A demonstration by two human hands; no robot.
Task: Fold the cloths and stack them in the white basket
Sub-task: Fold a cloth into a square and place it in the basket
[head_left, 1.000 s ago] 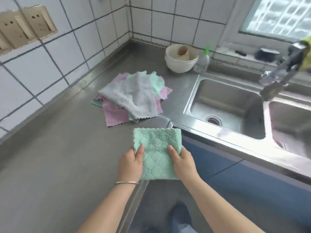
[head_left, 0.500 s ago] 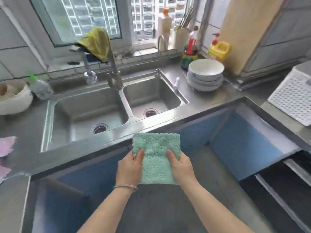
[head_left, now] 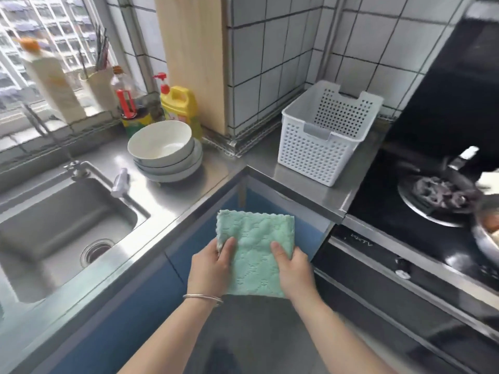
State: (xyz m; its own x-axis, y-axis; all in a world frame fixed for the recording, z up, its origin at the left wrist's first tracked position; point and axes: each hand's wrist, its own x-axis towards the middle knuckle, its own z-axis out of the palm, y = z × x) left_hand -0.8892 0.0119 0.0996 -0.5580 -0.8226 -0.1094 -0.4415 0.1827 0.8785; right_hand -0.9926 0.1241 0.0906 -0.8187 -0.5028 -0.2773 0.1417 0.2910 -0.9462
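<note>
- The folded green cloth [head_left: 256, 255] is held in the air in front of the person, over the blue cabinet fronts [head_left: 140, 300] and below the edge of the steel counter [head_left: 305, 182]; it touches no surface.
- The left hand [head_left: 212, 268] pinches the cloth's left edge, thumb on top and the other fingers underneath; a thin bangle [head_left: 203, 298] sits on that wrist.
- The right hand [head_left: 293, 271] pinches the cloth's right edge the same way, thumb lying on top of the fabric.
- The cloth is a neat rectangle with a scalloped top edge, held roughly flat between the two hands.
- The white basket [head_left: 328, 130] stands on the corner of the counter, up and to the right of the cloth and well apart from it; its perforated walls show, and no cloth can be seen inside.
- A stack of white bowls [head_left: 164, 151] sits on the counter left of the basket, near the sink [head_left: 56, 228].
- Behind the bowls stand a yellow bottle [head_left: 179, 103] with a red pump and, to its right, a wooden board [head_left: 193, 58] leaning upright against the tiled wall.
- To the right of the basket is a black stove [head_left: 421, 211] with a burner [head_left: 437, 195], and part of a pan [head_left: 486, 233] shows at the frame's right edge.
</note>
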